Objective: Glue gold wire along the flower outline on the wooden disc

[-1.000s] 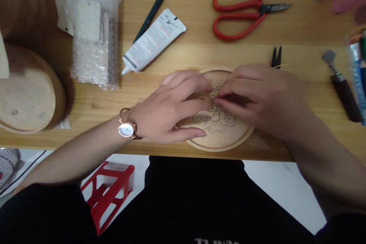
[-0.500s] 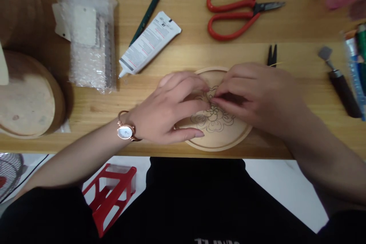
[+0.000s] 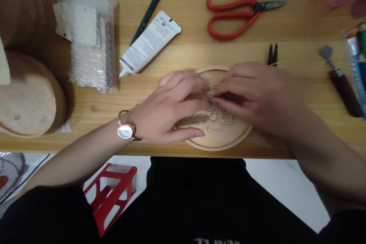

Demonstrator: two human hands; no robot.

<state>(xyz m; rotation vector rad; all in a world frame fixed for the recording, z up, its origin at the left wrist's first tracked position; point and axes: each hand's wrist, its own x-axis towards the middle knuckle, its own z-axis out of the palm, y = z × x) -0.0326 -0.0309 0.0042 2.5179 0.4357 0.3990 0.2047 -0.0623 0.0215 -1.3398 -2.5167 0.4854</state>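
Left hand [image 3: 168,108] and right hand [image 3: 257,97] remain pinched over round pale-wood plaque [image 3: 219,140] bearing dark flower linework; any held item is indiscernible.

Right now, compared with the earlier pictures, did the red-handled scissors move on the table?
No. The red-handled scissors lie in the same place relative to the green pencil; only the head camera's view has shifted a little.

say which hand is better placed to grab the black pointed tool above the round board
Probably the right hand: it rests on the right side of the round wooden board, just below the black pointed tool, while the left hand lies farther away on the board's other side.
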